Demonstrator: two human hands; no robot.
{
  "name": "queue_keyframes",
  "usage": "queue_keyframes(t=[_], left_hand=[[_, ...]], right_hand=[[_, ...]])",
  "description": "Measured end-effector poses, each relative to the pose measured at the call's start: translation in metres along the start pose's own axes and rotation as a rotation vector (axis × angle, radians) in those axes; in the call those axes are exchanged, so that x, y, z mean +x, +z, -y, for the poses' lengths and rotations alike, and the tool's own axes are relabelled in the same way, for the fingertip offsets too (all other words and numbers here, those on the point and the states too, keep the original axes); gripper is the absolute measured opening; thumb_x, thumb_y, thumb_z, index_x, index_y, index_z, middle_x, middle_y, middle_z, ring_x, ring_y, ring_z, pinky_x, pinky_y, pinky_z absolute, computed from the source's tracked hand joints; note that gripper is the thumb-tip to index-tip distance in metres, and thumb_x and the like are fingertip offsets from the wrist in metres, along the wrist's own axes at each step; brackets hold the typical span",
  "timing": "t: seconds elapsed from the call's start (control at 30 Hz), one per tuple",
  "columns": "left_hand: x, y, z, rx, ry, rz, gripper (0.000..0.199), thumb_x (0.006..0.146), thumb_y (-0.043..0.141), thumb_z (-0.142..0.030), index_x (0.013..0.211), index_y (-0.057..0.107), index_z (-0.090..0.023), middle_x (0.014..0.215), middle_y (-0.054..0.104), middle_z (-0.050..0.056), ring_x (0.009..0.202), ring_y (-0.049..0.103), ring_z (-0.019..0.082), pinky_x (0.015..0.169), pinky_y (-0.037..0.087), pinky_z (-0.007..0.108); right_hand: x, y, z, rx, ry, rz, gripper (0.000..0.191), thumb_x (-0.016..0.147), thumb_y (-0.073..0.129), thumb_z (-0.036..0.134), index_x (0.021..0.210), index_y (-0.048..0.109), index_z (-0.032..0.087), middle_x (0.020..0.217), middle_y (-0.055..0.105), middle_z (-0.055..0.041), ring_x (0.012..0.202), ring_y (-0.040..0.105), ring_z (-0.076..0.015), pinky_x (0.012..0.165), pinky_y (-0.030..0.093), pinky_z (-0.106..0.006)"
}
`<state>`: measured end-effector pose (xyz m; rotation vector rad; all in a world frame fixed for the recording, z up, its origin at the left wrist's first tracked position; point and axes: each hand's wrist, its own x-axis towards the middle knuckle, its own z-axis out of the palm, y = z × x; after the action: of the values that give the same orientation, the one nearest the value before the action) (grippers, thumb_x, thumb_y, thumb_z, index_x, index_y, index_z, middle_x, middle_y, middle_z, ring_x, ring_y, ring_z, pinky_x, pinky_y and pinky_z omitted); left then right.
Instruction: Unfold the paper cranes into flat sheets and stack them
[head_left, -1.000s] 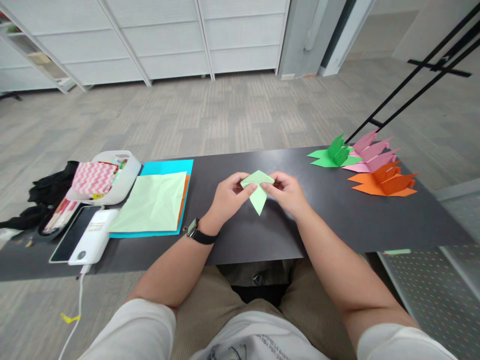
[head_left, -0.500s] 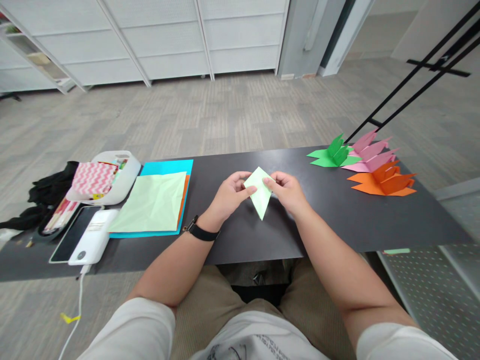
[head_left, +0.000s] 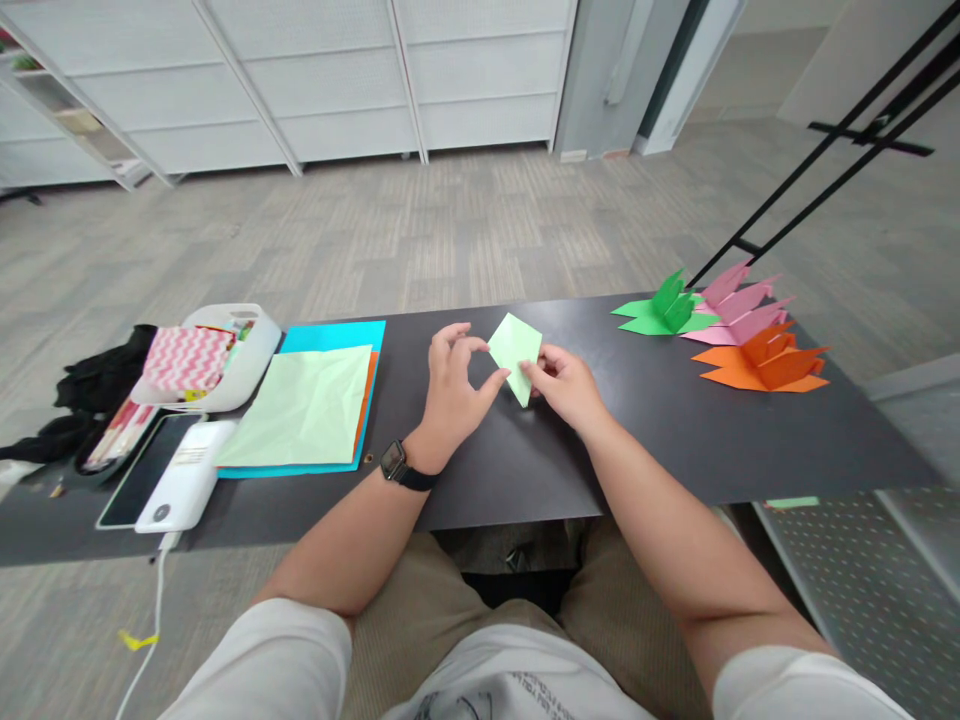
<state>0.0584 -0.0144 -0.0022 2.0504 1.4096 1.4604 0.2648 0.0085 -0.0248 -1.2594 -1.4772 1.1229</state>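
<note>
Pinching paper (head_left: 516,345): RH (head_left: 570,388) (bskt (head_left: 253,368): pink pkt (head_left: 186,357))

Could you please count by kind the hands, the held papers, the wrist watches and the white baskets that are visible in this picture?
Hands: 2, the left hand and the right hand
Held papers: 1, the folded pale green paper, in the right hand's fingers
Wrist watches: 1, the black watch on the left wrist
White baskets: 1, the white basket
Total: 5
</note>
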Motion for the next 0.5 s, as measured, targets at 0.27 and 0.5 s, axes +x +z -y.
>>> queue_keyframes(t=[0.27,0.5], left_hand=[[-0.001,0.003,-0.001,-0.305,-0.156,0.251,0.036,0.091,0.083,-0.045,0.113,0.066,-0.022,0.137,0.061,0.013,0.129,0.064,0.027,0.103,0.060,0.043],[0.002,0.004,0.000,-0.673,-0.468,0.367,0.049,0.085,0.087,-0.051,0.110,0.058,-0.021,0.106,0.075,0.006,0.095,0.076,0.019,0.088,0.061,0.034]], right_hand=[[-0.008,0.002,0.020,0.181,-0.143,0.069,0.044,0.093,0.073,0.061,0.121,0.077,0.027,0.118,0.077,-0.0061,0.095,0.073,-0.0205,0.081,0.064,-0.034],[-0.007,0.003,0.015,0.158,-0.194,0.067,0.050,0.088,0.081,0.062,0.125,0.075,0.029,0.132,0.068,-0.0087,0.095,0.073,-0.0196,0.078,0.065,-0.034]])
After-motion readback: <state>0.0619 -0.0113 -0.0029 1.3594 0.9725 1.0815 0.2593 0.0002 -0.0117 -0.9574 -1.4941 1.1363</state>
